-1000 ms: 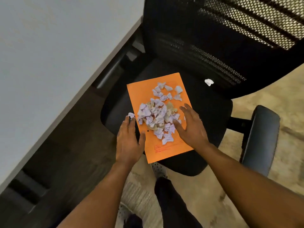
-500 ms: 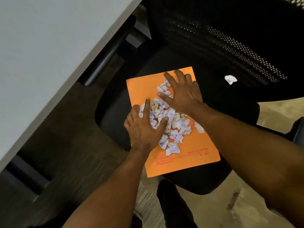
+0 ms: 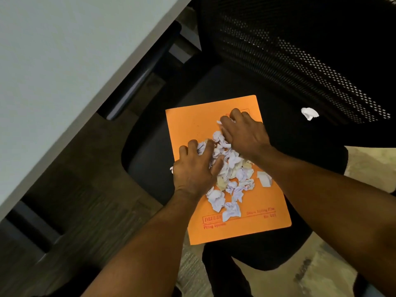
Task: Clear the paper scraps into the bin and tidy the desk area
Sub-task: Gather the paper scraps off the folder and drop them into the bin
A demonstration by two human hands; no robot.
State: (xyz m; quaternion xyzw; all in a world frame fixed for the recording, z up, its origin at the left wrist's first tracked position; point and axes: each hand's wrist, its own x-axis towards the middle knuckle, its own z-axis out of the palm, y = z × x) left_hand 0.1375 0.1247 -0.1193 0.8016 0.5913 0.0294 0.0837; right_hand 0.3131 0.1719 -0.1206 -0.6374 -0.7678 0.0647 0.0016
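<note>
Paper scraps (image 3: 230,170) lie piled on an orange folder (image 3: 192,125) on a chair (image 3: 289,146), between both hands; left hand (image 3: 196,168) and right hand (image 3: 244,133) curl over the pile, gripping scraps.

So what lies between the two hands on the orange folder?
In the head view, crumpled paper scraps fill the stretch between the left hand and right hand, heaped on the orange folder.

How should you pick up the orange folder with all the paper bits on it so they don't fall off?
Probably by its two long side edges, one hand coming in from each side. The orange folder lies flat on the chair seat with the paper scraps piled in its middle, so lifting both sides evenly keeps it level. One stray scrap sits apart on the seat and needs its own pinch.
</note>
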